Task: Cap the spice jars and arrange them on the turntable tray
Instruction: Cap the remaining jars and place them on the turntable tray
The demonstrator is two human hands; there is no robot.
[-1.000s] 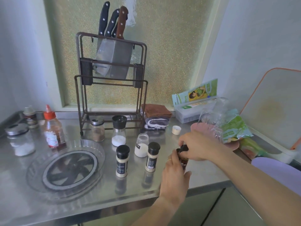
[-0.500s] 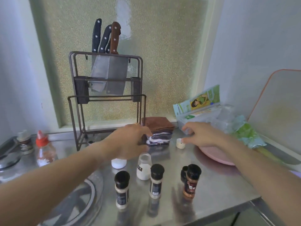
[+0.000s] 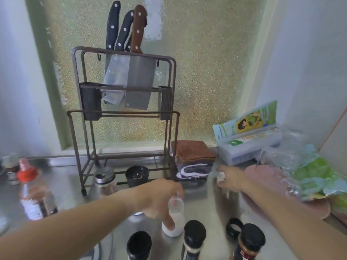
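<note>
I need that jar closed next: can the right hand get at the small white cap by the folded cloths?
Probably yes: the right hand is already at the white cap, fingertips touching it, with nothing in between. Blur hides whether it is gripped yet.

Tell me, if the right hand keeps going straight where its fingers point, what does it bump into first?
The right hand already touches the small white cap. Past it, the folded towels look likely next, though depth is unclear.

Left hand (image 3: 157, 197) grips uncapped white-powder jar (image 3: 174, 220); right hand (image 3: 232, 178) pinches white cap (image 3: 220, 177).
</note>
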